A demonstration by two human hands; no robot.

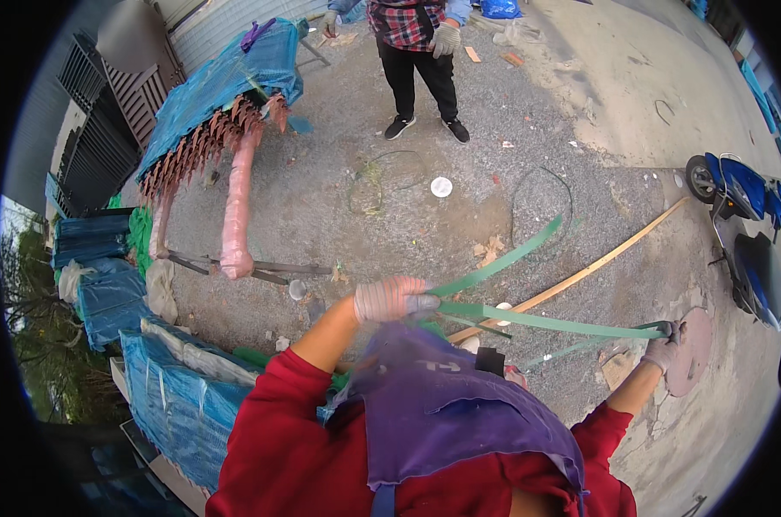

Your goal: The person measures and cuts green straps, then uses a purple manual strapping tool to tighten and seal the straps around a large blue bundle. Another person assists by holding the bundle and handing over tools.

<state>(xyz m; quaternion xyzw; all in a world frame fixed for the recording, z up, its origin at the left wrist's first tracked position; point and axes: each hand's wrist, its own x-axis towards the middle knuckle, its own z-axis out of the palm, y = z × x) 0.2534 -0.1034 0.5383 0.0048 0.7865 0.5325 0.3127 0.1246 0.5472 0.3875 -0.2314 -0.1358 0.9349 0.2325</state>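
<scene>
On the remote feed I count two gloved hands on the wearer, one left hand (392, 300) and one right hand (663, 346), plus at least three runs of green strap (563, 322) (separate pieces: can't tell) and one purple apron (459, 431). Across the yard I have one co-worker (420, 77) with two gloves (444, 40) and two black shoes (456, 130), one wooden strip (580, 275), one round brown cover (690, 358), at least one blue scooter (735, 183). Off left I log one blue-covered rack (218, 73), two pink-wrapped legs (238, 207), and three or more blue-wrapped bundles (179, 396).
</scene>
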